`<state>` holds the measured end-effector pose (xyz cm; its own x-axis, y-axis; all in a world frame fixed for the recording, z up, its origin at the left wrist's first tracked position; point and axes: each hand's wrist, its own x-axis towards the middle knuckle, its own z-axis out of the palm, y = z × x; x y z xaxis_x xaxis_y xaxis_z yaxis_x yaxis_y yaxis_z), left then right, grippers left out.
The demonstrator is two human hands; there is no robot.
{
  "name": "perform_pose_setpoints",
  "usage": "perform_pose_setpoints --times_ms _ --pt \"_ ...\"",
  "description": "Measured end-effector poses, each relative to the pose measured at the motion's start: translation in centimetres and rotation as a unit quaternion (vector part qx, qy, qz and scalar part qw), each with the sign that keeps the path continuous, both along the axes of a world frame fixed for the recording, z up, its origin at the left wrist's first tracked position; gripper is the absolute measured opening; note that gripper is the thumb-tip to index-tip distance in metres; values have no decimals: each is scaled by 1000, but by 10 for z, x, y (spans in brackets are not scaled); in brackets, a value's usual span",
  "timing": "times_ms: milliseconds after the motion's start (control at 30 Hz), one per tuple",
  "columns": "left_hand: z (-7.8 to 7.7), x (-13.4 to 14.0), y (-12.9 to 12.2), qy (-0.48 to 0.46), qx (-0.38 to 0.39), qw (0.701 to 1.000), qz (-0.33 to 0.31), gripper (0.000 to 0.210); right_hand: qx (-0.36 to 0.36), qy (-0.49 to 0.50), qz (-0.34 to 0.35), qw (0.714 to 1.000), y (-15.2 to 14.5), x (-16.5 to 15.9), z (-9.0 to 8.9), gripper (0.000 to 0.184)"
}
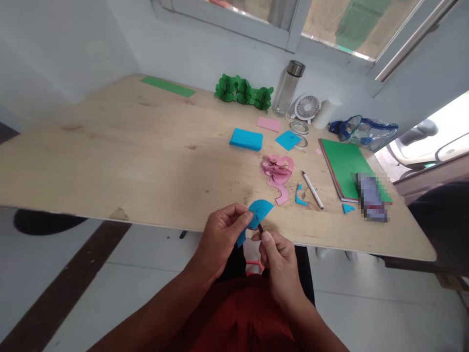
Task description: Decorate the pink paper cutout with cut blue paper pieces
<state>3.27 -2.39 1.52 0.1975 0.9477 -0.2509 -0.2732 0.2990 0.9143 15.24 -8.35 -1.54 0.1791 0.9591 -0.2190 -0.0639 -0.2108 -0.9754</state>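
Observation:
Between the thumb and fingers of my left hand [225, 234] is a piece of blue paper [263, 207], cut with a rounded top edge and marked with dark curved lines. A narrower blue strip hangs below it. My right hand [276, 252] is closed on a slim dark tool [260, 228] whose tip meets the blue paper; its exact kind is too small to make out. Both hands are at the table's front edge, above my lap. Just beyond them lie pink paper cutouts [277, 168], a curved blue scrap [301, 196] and a white pen [312, 189].
On the wooden table [146, 156] are a blue paper stack [246, 139], green paper cutouts [244, 93], a glass bottle [287, 90], a small fan [307, 107], tape rolls [299, 128], a green folder [351, 166], a blurred phone-like object [372, 195] and a clear pouch [370, 132].

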Motion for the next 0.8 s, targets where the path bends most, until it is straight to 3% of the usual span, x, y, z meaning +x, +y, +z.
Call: perform_pose_setpoints --times_ms 800 --pt "5 4 -8 -28 -14 999 38 19 6 -13 0 1000 1 0 4 39"
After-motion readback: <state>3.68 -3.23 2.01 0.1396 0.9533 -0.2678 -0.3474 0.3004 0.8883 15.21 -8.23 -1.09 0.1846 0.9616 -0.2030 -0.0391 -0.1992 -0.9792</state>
